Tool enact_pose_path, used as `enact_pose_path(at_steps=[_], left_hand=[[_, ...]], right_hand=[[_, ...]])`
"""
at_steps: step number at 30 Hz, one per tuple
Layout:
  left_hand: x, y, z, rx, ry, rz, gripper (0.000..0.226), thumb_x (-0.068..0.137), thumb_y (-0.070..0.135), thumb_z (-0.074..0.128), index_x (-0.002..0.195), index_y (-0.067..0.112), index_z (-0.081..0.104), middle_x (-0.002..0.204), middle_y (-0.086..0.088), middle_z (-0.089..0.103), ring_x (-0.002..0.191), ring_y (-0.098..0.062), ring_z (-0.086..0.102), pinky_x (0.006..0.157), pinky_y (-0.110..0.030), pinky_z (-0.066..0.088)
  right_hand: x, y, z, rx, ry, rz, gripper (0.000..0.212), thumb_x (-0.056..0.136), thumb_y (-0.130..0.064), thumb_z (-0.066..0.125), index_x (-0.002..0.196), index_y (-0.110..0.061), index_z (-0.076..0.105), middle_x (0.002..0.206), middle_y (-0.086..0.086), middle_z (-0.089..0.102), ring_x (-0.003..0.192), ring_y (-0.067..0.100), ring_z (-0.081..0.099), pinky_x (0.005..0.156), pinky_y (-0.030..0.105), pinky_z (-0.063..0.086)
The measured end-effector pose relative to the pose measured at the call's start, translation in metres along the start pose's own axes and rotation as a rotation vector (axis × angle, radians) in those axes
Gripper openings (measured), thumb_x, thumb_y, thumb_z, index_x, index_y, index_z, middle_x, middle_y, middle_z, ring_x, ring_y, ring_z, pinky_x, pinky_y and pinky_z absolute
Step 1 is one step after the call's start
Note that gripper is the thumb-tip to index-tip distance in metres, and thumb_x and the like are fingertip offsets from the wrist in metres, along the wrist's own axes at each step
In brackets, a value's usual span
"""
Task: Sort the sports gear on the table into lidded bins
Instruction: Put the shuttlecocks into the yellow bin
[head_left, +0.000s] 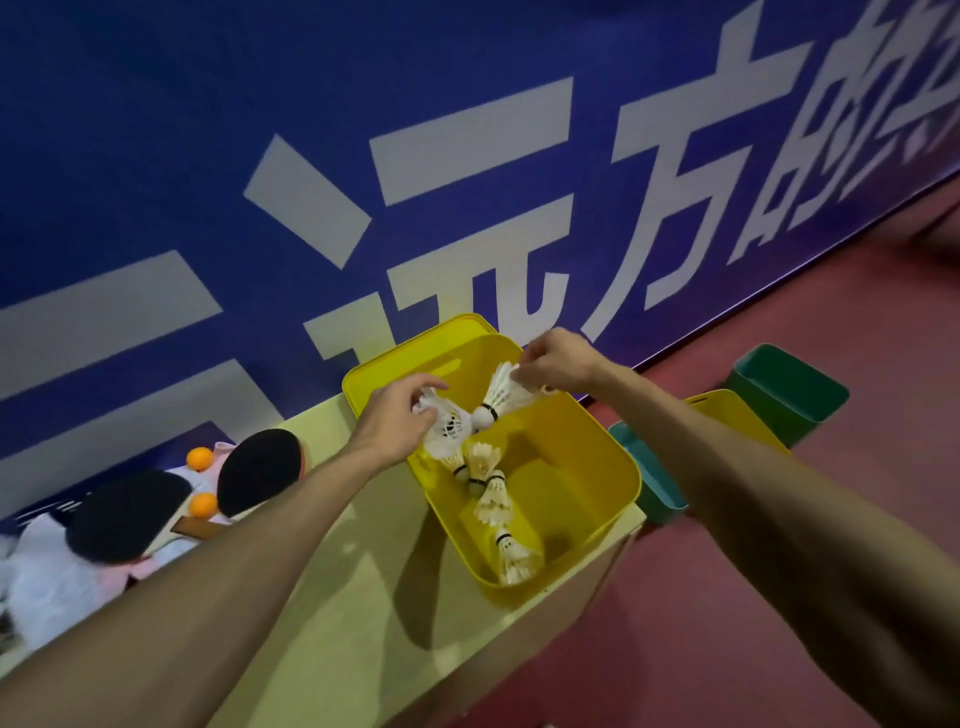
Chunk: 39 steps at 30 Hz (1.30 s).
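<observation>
Head view. Your left hand (397, 418) curls round the feathers of a shuttlecock (448, 427) over the open yellow bin (582, 457), which sits at the right end of the table (337, 597). Your right hand (558, 361) pinches a second shuttlecock (501, 392) by its feathers, cork down, above the bin. More shuttlecocks (493, 499) lie inside. Paddles (260, 470) and orange balls (200, 458) lie at left.

Shuttlecocks (491, 493) in bin (587, 462); paddles (260, 470) left on table (332, 597).
</observation>
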<state>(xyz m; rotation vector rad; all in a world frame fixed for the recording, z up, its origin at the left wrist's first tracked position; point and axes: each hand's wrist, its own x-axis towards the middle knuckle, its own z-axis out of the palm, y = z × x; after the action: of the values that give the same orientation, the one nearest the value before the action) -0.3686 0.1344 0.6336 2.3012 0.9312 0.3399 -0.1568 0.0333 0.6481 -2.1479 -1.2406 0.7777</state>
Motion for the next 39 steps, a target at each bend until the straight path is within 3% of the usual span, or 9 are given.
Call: enact_pose_path(at_steps=[5, 9, 18, 25, 28, 33, 37, 39], left_hand=[[0.005, 0.009, 0.008, 0.107, -0.086, -0.010, 0.036, 0.090, 0.009, 0.053, 0.118, 0.030, 0.062, 0.095, -0.003, 0.067, 0.088, -0.024, 0.063, 0.074, -0.042, 0.053], [0.005, 0.005, -0.002, 0.102, -0.102, -0.027, 0.038, 0.092, 0.013, 0.052, 0.123, 0.033, 0.059, 0.098, 0.002, 0.066, 0.088, -0.021, 0.064, 0.076, -0.038, 0.055], [-0.036, -0.059, -0.070, 0.022, 0.012, -0.131, 0.036, 0.096, 0.011, 0.048, 0.129, 0.022, 0.054, 0.100, -0.003, 0.067, 0.096, -0.020, 0.062, 0.086, -0.034, 0.049], [-0.115, -0.187, -0.154, -0.103, 0.208, -0.392, 0.036, 0.090, 0.009, 0.050, 0.123, 0.021, 0.057, 0.092, -0.003, 0.070, 0.089, -0.024, 0.065, 0.080, -0.035, 0.054], [-0.161, -0.254, -0.182, -0.179, 0.289, -0.512, 0.036, 0.088, 0.006, 0.051, 0.121, 0.018, 0.057, 0.092, -0.006, 0.070, 0.090, -0.025, 0.065, 0.082, -0.033, 0.051], [-0.248, -0.350, -0.204, -0.275, 0.367, -0.745, 0.031, 0.092, 0.009, 0.049, 0.121, 0.018, 0.054, 0.087, -0.001, 0.060, 0.082, -0.021, 0.057, 0.072, -0.028, 0.048], [-0.313, -0.408, -0.224, -0.387, 0.430, -0.897, 0.028, 0.095, 0.009, 0.046, 0.121, 0.017, 0.055, 0.107, -0.005, 0.059, 0.087, -0.019, 0.056, 0.063, -0.022, 0.044], [-0.340, -0.432, -0.231, -0.415, 0.495, -0.959, 0.028, 0.095, 0.008, 0.044, 0.116, 0.015, 0.061, 0.115, -0.007, 0.059, 0.092, -0.019, 0.055, 0.069, -0.023, 0.043]], right_hand=[[0.007, 0.004, 0.008, -0.116, -0.219, 0.014, 0.026, 0.090, -0.021, 0.064, 0.107, -0.003, 0.069, 0.097, 0.005, 0.067, 0.084, 0.020, 0.064, 0.058, 0.020, 0.049], [0.018, -0.002, 0.015, -0.117, -0.237, 0.032, 0.025, 0.092, -0.022, 0.061, 0.110, -0.006, 0.068, 0.109, 0.010, 0.069, 0.088, 0.022, 0.070, 0.065, 0.025, 0.054], [0.033, -0.100, 0.080, -0.144, -0.236, -0.110, 0.023, 0.094, -0.021, 0.058, 0.106, -0.006, 0.070, 0.101, 0.009, 0.071, 0.081, 0.020, 0.070, 0.072, 0.031, 0.056], [0.036, -0.235, 0.222, -0.131, -0.323, -0.209, 0.030, 0.095, -0.032, 0.055, 0.097, -0.006, 0.071, 0.090, 0.008, 0.072, 0.079, 0.023, 0.070, 0.076, 0.036, 0.056], [0.032, -0.283, 0.297, -0.198, -0.403, -0.275, 0.031, 0.095, -0.032, 0.054, 0.092, -0.006, 0.071, 0.085, 0.012, 0.071, 0.075, 0.023, 0.065, 0.070, 0.035, 0.051], [0.019, -0.340, 0.414, -0.202, -0.620, -0.283, 0.036, 0.098, -0.036, 0.049, 0.107, -0.005, 0.064, 0.107, 0.014, 0.068, 0.087, 0.024, 0.066, 0.074, 0.035, 0.053], [0.007, -0.381, 0.488, -0.307, -0.684, -0.369, 0.033, 0.095, -0.040, 0.053, 0.109, -0.012, 0.065, 0.114, 0.008, 0.067, 0.097, 0.025, 0.067, 0.085, 0.035, 0.051], [0.004, -0.396, 0.518, -0.352, -0.716, -0.395, 0.035, 0.095, -0.038, 0.053, 0.114, -0.011, 0.065, 0.122, 0.007, 0.063, 0.107, 0.026, 0.061, 0.093, 0.038, 0.050]])
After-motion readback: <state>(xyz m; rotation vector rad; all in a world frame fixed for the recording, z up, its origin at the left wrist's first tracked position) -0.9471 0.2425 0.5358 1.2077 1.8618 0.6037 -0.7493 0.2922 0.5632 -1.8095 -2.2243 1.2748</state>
